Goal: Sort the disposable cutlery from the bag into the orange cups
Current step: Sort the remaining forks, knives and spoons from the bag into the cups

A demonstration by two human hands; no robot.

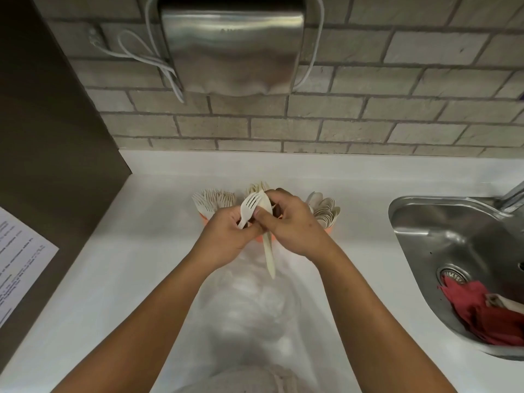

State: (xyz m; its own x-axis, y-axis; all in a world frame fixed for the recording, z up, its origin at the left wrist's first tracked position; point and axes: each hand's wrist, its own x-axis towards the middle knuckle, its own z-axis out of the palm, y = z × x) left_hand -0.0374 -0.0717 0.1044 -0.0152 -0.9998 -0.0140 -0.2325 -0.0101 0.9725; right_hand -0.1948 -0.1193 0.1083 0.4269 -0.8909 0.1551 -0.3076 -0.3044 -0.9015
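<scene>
Three orange cups stand in a row on the white counter. The left cup (204,219) holds several forks (214,200), the middle cup (259,239) is mostly hidden behind my hands, and the right cup (329,230) holds several spoons (326,209). My left hand (229,236) pinches a pale fork (249,207) with its tines pointing up. My right hand (292,222) grips a pale knife (268,251) whose handle hangs down toward me. A clear plastic bag (252,304) lies on the counter below my hands.
A steel sink (442,222) with a red cloth (479,310) in it sits at the right. A metal dispenser (232,49) hangs on the brick wall above. A brown panel (51,143) with a printed sheet (19,265) stands at the left.
</scene>
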